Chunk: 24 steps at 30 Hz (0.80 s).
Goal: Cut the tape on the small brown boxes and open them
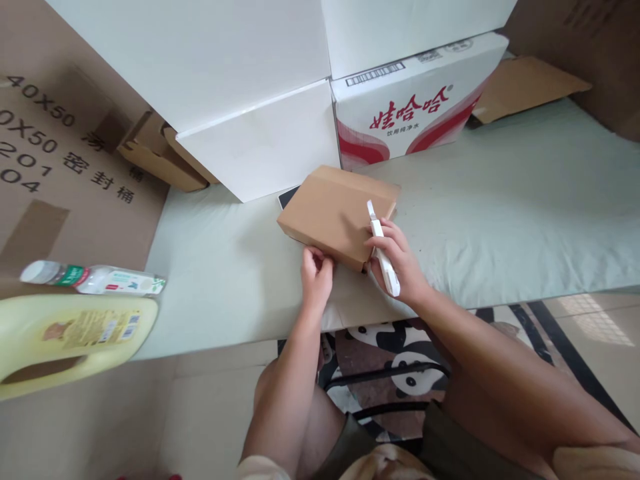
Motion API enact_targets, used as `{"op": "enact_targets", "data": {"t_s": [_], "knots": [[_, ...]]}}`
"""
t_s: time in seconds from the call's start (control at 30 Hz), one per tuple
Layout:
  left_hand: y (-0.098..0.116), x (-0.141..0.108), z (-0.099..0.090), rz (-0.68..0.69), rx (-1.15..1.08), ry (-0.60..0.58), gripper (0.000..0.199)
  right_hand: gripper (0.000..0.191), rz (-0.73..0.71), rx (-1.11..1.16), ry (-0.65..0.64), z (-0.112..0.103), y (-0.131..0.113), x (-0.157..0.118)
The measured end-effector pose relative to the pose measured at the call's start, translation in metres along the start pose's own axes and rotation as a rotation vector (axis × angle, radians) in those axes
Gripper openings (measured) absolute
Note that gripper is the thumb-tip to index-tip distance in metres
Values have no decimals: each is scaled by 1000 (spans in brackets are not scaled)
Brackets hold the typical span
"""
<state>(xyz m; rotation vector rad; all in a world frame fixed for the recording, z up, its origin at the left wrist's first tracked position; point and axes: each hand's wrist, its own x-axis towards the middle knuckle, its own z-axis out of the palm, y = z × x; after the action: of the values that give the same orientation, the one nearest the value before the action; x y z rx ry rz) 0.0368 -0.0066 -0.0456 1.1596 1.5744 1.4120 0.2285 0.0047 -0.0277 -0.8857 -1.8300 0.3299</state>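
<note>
A small brown cardboard box (333, 210) sits tilted on the pale green cloth in front of me. My right hand (400, 263) is closed around a white utility knife (384, 257), whose blade sticks out over the box's right side. Part of that hand lies against the box's near right corner. At the near edge of the box is my left hand (317, 273), its fingers curled against the underside; the fingertips are partly hidden there. A dark flat object with a white rim (287, 197) peeks out behind the box's left side.
White cartons (270, 143) and a white and red carton (405, 113) stand behind the box. At left are a large brown carton (30, 220), a clear bottle (105, 279) and a yellow jug (100, 327). A cardboard flap (530, 87) lies far right on the cloth (525, 220).
</note>
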Motion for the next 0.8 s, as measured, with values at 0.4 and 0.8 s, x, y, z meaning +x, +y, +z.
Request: {"op": "enact_targets", "data": {"t_s": [0.4,0.8], "knots": [[0,0,-1,-25,-4,-17,22,31,29,3,8,2,1,-1],[-1,1,-1,-7,4,-3,20,32,30,23,-1,2,1,-2]]}}
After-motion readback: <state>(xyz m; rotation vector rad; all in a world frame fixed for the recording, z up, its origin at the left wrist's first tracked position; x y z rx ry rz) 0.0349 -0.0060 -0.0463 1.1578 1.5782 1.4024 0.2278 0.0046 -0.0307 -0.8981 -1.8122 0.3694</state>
